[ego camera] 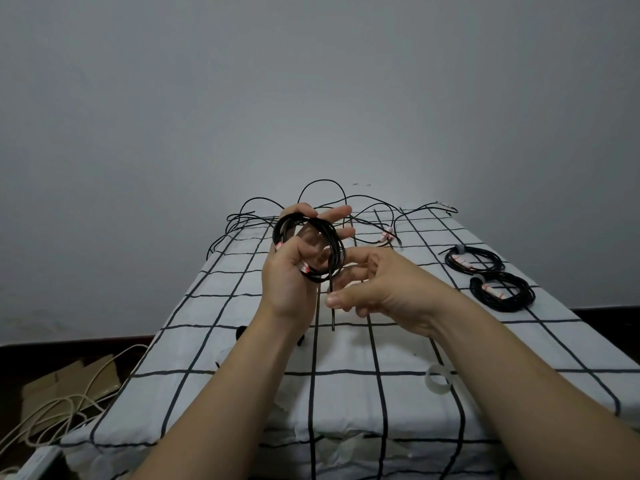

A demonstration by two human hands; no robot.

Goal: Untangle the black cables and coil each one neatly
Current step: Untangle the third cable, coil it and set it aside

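My left hand (294, 268) holds a black cable coil (332, 242) above the checked table, with the loops wound round its fingers and thumb. A loose end (332, 306) of that cable hangs straight down from the coil. My right hand (377, 289) hovers just right of the hanging end, its fingers loosely curled, and I cannot tell whether it touches the cable. A tangle of loose black cables (322, 202) lies at the far end of the table. Two finished coils (472, 259) (502, 292) lie at the right.
The table wears a white cloth with a black grid (346, 393). A clear tape ring (439, 380) lies near the front right. Cardboard (69, 382) and pale cables (52, 410) lie on the floor at the left. A grey wall stands behind.
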